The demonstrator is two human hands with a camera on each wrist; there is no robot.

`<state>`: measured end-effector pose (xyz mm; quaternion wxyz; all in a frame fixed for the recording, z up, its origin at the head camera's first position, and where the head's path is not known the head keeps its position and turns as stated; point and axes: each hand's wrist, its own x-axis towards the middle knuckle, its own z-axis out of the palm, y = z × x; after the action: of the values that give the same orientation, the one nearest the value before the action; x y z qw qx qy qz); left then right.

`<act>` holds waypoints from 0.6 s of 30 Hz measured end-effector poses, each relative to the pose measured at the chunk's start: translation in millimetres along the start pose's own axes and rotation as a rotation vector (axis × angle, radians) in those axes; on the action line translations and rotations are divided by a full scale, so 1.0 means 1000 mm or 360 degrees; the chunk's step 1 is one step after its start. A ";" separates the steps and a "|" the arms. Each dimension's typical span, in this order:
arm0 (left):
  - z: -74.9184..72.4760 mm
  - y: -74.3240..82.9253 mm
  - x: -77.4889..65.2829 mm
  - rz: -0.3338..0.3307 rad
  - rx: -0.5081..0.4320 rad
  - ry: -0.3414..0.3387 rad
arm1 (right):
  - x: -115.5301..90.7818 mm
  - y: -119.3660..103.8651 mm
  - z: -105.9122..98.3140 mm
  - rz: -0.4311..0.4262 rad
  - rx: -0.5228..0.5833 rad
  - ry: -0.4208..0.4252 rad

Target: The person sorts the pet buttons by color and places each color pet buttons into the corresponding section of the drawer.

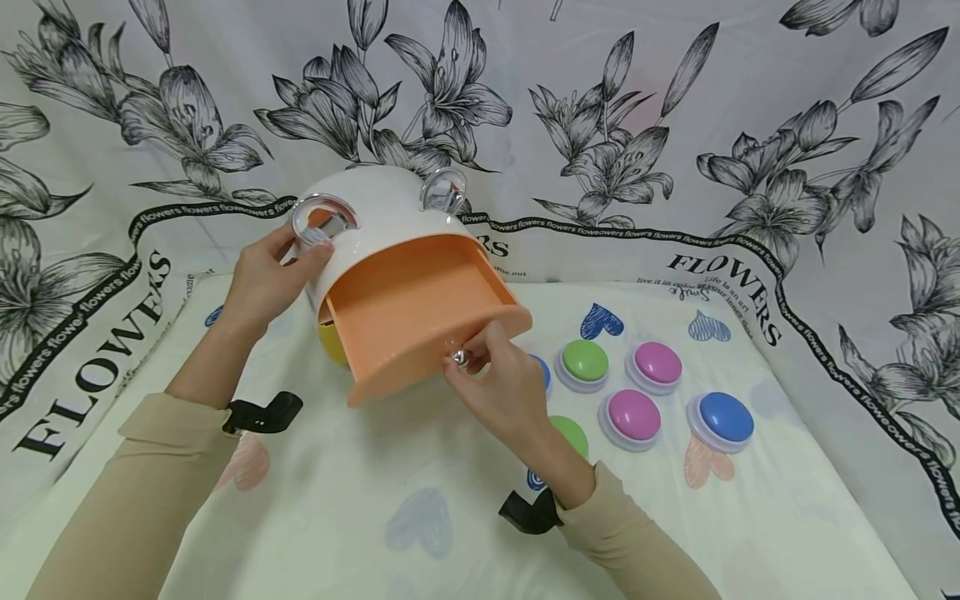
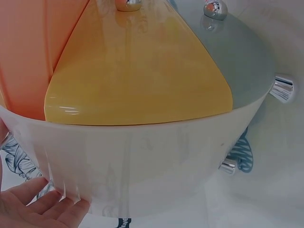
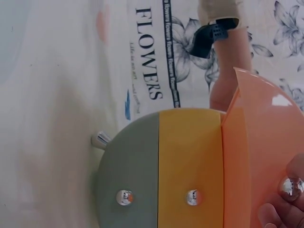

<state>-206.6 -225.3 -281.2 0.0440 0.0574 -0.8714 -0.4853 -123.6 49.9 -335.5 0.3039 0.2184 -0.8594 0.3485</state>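
Note:
A white rounded cabinet (image 1: 375, 196) with chrome rings on top is tilted, its front facing me. The orange drawer (image 1: 420, 292) at its upper front is pulled out, and no contents show in it. My right hand (image 1: 506, 392) pinches the drawer's silver knob (image 1: 460, 358). My left hand (image 1: 262, 279) holds the cabinet's side by one chrome ring (image 1: 300, 218), its fingers (image 2: 45, 202) on the white shell. Below the orange drawer are a yellow drawer (image 2: 137, 71) and a grey-green drawer (image 3: 130, 166), both closed, each with a silver knob.
Several domed discs lie to the right: green (image 1: 585, 361), pink (image 1: 634, 415) and blue (image 1: 726, 417). The right forearm partly hides another green disc (image 1: 572, 435). A pale heart-print cloth (image 1: 337, 517) covers the table; flower-print fabric (image 1: 517, 183) hangs behind.

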 end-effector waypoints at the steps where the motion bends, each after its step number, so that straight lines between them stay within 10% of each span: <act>1: 0.000 0.000 0.000 0.0002 0.0001 0.0003 | -0.001 0.000 0.000 -0.0002 0.0001 0.0001; 18: -0.001 0.000 0.000 -0.0006 0.0008 -0.0002 | -0.009 0.001 -0.004 -0.0051 0.0043 0.0001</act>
<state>-206.7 -225.5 -280.6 0.0424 0.0589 -0.8725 -0.4831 -116.5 55.6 -339.5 0.3068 0.2361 -0.8509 0.3552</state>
